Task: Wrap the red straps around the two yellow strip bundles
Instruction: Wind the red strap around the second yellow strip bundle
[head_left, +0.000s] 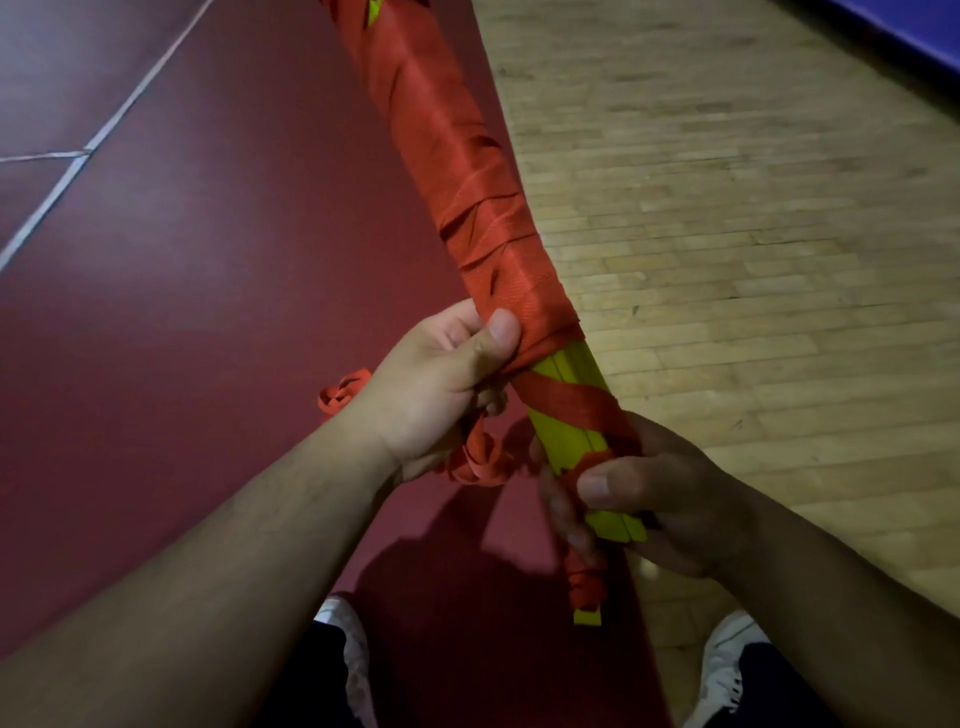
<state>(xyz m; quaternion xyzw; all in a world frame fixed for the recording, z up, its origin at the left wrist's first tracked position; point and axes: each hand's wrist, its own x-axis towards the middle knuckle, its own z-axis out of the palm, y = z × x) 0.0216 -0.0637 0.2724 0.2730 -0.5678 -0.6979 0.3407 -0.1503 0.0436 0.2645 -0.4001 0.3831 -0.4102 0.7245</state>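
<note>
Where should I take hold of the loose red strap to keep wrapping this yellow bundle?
Pinch the red strap where it crosses the yellow bundle, just above the right hand, coming from the right. There it lies flat and taut; the curled tail below hangs twisted.

Head-worn wide-angle view, facing down, close over left hand (441, 384), right hand (670, 493)

A dark red floor (182, 338) with white lines (111, 122) meets pale wooden floor planks (753, 234). A curled red strap (343, 397) lies on the red part.
</note>
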